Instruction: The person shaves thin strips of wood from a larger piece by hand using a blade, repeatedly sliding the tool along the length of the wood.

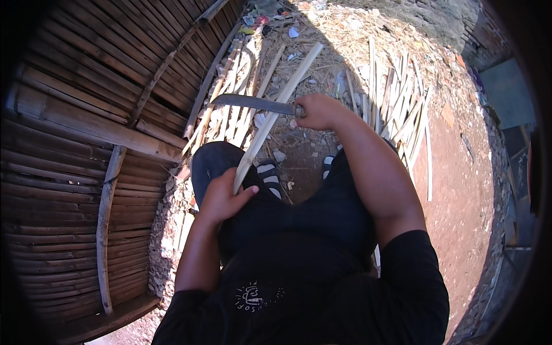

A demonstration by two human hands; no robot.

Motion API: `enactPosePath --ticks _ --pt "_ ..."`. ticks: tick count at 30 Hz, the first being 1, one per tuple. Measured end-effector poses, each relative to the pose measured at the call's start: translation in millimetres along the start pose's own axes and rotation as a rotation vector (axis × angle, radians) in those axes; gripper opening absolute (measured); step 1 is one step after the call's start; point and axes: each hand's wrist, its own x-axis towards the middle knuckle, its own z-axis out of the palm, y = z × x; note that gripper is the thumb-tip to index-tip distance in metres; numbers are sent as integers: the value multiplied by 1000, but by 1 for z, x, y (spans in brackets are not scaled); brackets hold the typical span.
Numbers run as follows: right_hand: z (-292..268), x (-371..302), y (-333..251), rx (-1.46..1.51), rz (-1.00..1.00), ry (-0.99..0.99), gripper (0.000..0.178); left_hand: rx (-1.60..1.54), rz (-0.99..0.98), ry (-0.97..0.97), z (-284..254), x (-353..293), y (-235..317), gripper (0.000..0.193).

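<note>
My left hand (pixel 224 196) is closed around the near end of a long pale bamboo strip (pixel 282 103), close to my left thigh. The strip slants away from me, up and to the right. In my right hand (pixel 317 111) is the handle of a machete (pixel 253 103), gripped in a fist. Its long dark blade points left and lies across the strip, about midway along it. Whether the edge bites into the bamboo I cannot tell.
To the left rises a wall of bamboo slats (pixel 69 155) with wooden poles. Split bamboo strips (pixel 402 103) lie heaped on the ground at the right, and several more sticks (pixel 241 86) lie at the left. Straw and litter (pixel 345 34) cover the far ground. My sandalled foot (pixel 269 177) is below the strip.
</note>
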Motion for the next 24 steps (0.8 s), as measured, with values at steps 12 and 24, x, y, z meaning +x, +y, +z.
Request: enactPosePath --ticks 12,24 --pt "-2 -1 -3 -17 18 -15 57 9 -22 -14 -2 0 5 53" --pt "-2 -2 -3 -22 16 -13 60 6 -22 -5 -2 0 7 54"
